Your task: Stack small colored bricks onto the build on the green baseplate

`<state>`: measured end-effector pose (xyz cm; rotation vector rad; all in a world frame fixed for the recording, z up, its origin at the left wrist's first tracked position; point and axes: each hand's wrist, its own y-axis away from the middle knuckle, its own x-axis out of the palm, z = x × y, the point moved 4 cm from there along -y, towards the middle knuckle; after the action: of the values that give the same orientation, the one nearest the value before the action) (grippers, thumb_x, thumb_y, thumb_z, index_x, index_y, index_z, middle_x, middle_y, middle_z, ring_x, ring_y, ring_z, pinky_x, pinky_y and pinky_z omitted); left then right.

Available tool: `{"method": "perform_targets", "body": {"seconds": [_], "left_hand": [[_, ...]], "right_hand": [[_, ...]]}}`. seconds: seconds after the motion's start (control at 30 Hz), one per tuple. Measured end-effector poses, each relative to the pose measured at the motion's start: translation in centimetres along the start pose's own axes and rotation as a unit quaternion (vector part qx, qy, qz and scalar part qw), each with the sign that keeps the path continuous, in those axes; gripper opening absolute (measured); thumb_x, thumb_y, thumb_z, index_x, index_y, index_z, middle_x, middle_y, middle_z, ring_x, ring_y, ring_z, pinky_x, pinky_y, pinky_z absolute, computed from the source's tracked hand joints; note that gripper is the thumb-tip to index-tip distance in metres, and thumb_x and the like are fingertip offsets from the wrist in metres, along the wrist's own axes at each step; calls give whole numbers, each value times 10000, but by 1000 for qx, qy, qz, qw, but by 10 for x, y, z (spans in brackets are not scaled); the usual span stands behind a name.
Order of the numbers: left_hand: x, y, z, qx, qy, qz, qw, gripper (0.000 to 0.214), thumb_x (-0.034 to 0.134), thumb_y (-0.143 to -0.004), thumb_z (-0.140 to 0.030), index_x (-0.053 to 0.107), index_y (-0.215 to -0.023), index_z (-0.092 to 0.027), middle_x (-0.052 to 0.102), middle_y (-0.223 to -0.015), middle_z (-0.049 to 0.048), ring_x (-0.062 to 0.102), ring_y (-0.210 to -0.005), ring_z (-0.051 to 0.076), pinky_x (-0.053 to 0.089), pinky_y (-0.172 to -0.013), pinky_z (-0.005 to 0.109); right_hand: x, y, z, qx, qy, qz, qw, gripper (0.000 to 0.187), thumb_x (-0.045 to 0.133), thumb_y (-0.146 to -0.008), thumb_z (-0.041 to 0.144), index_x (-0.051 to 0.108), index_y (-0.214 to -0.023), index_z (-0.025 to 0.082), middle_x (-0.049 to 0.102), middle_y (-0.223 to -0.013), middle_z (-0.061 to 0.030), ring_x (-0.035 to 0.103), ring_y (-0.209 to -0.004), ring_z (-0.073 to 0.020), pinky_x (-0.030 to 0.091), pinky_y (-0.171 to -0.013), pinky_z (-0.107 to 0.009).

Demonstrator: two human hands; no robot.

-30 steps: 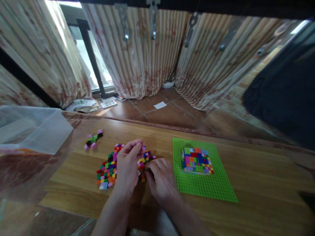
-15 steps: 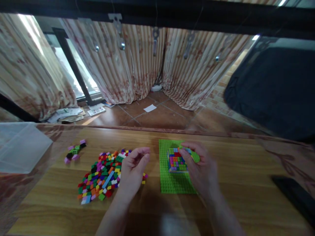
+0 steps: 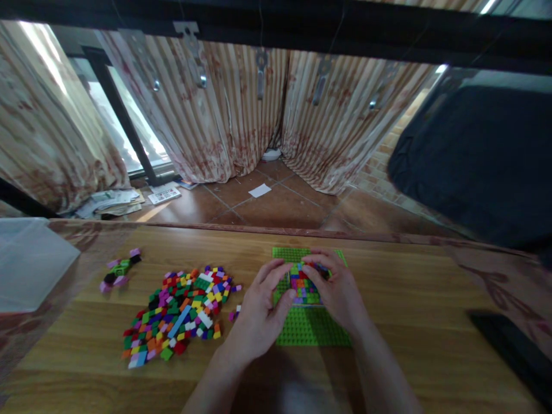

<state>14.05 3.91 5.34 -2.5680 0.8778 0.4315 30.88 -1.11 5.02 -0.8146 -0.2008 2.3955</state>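
Observation:
A multicoloured block build [image 3: 304,292] made of small toy bricks sits on a green studded baseplate [image 3: 313,330]. At its left side is my left hand [image 3: 265,313], thumb and fingers apart, the tips close to the build's edge; contact is hard to confirm. My right hand [image 3: 338,290] reaches over the right part of the build and hides it. Its thumb and fingertips come together at the far upper edge of the build. Whatever lies between them is too small to make out. Left of my hands spreads a pile of loose toy bricks [image 3: 176,316].
A small group of joined pink, black and green bricks [image 3: 121,270] lies at the table's far left. Beyond it stands a translucent plastic bin [image 3: 34,264]. A dark flat object [image 3: 509,351] rests at the right of the wooden table [image 3: 414,299].
My left hand has moved right, from beside the brick pile to the build's left side. My right hand has shifted slightly left over the build. The view has turned a little.

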Motion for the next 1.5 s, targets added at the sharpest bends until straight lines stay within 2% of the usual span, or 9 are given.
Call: {"method": "perform_targets", "body": {"seconds": [0.1,0.27,0.73,1.27,1.5], "left_hand": [[7,0,-1,4,-50,33,998,416,483,-940,-320,493,-1352,-263,450,-1441,90,427,-1336,221,371,-1119,419],[15,-1,-3,1,-95,62,994,433,411,-966,-348,463,-1382,-239,416,-1475,107,408,-1358,225,366,-1130,444],[15,-1,-4,6,-94,66,993,428,402,-967,-362,471,-1377,-261,433,-1465,103,424,-1352,228,387,-1117,437],[16,-1,-2,0,-101,76,992,463,380,-974,-376,411,-1428,-284,433,-1464,100,428,-1347,220,386,-1113,426],[17,0,-2,-4,-99,81,992,465,368,-977,-379,408,-1429,-278,436,-1461,105,417,-1357,218,382,-1114,429]], "right_hand": [[-1,0,3,-1,2,-6,1000,188,603,-838,385,712,-907,246,623,-1117,-81,569,-1087,-246,427,-972,-451],[0,0,7,10,-17,-25,999,175,590,-823,341,697,-887,219,631,-1094,-88,590,-1048,-236,441,-955,-434],[1,1,7,5,-38,-13,999,178,588,-826,325,713,-902,223,649,-1083,-78,611,-1035,-223,480,-922,-413],[0,1,12,-27,13,4,1000,161,548,-853,299,682,-911,230,661,-990,-64,625,-946,-214,495,-877,-403],[1,0,8,-17,-11,2,1000,145,566,-843,300,683,-892,231,679,-965,-52,633,-938,-208,488,-885,-399]]}}
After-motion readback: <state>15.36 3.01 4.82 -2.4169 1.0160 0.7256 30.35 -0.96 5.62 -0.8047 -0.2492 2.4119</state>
